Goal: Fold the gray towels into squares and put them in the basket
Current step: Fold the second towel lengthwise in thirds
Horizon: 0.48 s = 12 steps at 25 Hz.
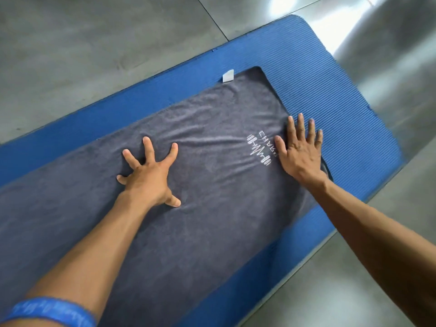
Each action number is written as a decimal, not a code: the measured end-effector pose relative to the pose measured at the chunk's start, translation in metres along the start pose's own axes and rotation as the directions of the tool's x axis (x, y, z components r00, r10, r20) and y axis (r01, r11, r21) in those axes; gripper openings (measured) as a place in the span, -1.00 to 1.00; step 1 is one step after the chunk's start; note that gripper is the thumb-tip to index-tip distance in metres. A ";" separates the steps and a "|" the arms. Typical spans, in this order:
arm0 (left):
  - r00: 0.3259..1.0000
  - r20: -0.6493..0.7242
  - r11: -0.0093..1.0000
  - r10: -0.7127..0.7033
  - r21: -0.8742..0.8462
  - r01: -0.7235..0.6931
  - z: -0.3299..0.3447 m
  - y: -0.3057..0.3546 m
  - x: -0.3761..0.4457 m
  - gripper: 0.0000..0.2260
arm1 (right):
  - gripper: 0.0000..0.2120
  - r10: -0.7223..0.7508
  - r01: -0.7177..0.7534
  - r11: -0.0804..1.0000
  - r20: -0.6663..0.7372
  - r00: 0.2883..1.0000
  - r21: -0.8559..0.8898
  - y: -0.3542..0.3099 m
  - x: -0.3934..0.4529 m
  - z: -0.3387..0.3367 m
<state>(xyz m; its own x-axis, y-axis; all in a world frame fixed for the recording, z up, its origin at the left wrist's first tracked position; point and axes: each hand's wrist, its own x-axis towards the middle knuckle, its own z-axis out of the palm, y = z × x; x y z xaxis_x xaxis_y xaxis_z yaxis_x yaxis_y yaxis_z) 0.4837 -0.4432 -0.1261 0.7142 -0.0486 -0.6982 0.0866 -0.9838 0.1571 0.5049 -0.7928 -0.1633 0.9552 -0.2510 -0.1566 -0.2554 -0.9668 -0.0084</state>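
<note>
The dark gray terry towel [212,185] lies spread flat, long and unfolded, on a ribbed blue foam mat [330,79] that sits on a gray tiled floor [82,55]. It shows a white printed logo [259,147] near its right end and a small white tag [228,76] at the far edge. Step in hand, by the look of it: smoothing the cloth before the first fold (nothing is doubled over yet, shallow wrinkles run across the middle).

The left hand [147,175] presses down on the towel's middle, fingers splayed wide and slightly arched, gripping nothing. The right hand [302,149] lies flat with straight fingers over the towel's right end; its palm is on the cloth beside the logo, its fingertips [311,123] reaching past the edge onto the mat. Neither hand pinches any fabric.

Next move likely calls for pinching the corners of one short end and carrying it over to meet the other, edges aligned, then folding again toward a square. No basket is in view, so placement looks well off. A blue wristband [54,312] sits on the left forearm.
</note>
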 end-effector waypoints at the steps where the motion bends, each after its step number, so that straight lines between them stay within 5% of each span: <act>1: 1.000 -0.008 1.000 -0.002 -0.007 0.002 0.000 0.000 -0.001 0.22 | -0.34 -0.026 0.028 0.998 -0.042 0.999 0.051 -0.016 -0.014 -0.002; 5: 0.999 -0.037 1.000 0.000 -0.012 0.000 0.004 -0.004 -0.003 0.19 | -0.40 -0.186 0.171 0.975 0.094 0.978 0.143 -0.031 -0.124 0.020; 9: 0.978 -0.207 1.000 0.008 0.022 -0.003 0.030 -0.017 -0.022 -0.06 | -0.34 0.155 -0.169 0.980 0.128 0.980 0.109 0.023 -0.106 0.026; 12: 0.934 -0.355 0.999 0.039 0.029 -0.031 0.073 -0.010 -0.051 -0.38 | -0.33 0.198 -0.210 0.976 0.147 0.969 0.065 0.035 -0.092 0.025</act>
<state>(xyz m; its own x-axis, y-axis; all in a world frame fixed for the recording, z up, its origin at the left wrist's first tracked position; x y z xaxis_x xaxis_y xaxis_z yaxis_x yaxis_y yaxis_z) 0.3954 -0.4439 -0.1428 0.9171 -0.0222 -0.3981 0.0448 -0.9864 0.1582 0.4047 -0.8021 -0.1738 0.8531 -0.4279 -0.2986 -0.4591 -0.8875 -0.0398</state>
